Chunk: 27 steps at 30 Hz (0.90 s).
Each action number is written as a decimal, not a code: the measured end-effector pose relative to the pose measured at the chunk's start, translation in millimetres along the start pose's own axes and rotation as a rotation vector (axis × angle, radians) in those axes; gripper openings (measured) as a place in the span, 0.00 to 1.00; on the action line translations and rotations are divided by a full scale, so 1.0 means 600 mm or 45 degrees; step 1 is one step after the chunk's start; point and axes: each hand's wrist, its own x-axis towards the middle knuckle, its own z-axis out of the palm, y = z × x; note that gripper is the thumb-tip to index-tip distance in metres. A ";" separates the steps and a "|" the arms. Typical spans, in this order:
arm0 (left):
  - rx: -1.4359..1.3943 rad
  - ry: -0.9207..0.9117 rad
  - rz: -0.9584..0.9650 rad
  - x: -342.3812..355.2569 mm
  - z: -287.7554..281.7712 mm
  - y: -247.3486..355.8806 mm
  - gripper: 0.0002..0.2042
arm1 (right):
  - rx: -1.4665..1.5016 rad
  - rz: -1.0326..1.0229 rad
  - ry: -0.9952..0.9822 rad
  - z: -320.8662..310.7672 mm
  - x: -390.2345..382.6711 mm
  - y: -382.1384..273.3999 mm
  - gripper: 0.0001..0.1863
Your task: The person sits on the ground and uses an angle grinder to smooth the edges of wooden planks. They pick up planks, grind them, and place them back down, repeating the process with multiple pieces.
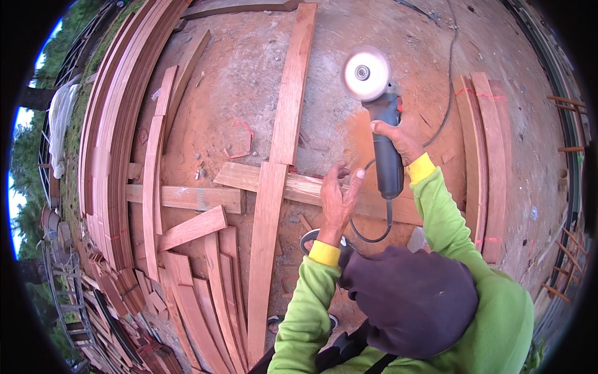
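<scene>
My right hand (405, 138) is wrapped round the dark body of an angle grinder (386, 159), thumb across its top. The grinder's round disc (372, 76) points away from me and looks blurred. Its black cord (390, 218) loops down from the tail and passes by my left hand. That left hand (340, 198) is raised, fingers apart and partly bent, with nothing in it. Left of it, a long reddish plank (266, 249) lies across a crosswise board (308, 184). Another plank (293, 87) runs on from its far end.
Long stacked planks (115, 124) line the left side, with shorter loose boards (208, 299) at the lower left. More boards (483, 168) lie at the right. The cord (450, 93) trails over the dirt ground toward the far side. A red strip (246, 140) lies on the dirt.
</scene>
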 end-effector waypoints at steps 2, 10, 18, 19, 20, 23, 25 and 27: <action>-0.322 -0.263 -0.283 -0.009 0.058 0.068 0.29 | 0.103 0.017 0.004 -0.005 -0.007 0.014 0.22; -0.495 -0.396 -0.425 0.006 0.020 0.084 0.22 | 0.440 0.081 -0.182 0.046 -0.021 0.033 0.23; -0.193 -0.246 -0.307 -0.022 0.049 0.060 0.36 | 1.042 0.180 -0.634 0.010 -0.014 0.108 0.41; -0.151 -0.233 -0.289 -0.026 0.048 0.055 0.36 | 0.994 0.234 -0.682 0.004 -0.006 0.120 0.42; -0.170 -0.215 -0.308 -0.032 0.039 0.055 0.36 | 0.941 0.278 -0.719 -0.004 0.003 0.129 0.44; -0.159 -0.135 -0.268 -0.043 0.046 0.061 0.37 | 0.914 0.253 -0.858 -0.003 0.004 0.120 0.48; -0.195 -0.118 -0.252 -0.043 0.034 0.067 0.37 | 0.989 0.231 -0.869 0.015 -0.015 0.101 0.50; -0.266 -0.137 -0.298 -0.047 0.019 0.083 0.34 | 1.040 0.181 -0.988 0.022 -0.022 0.098 0.48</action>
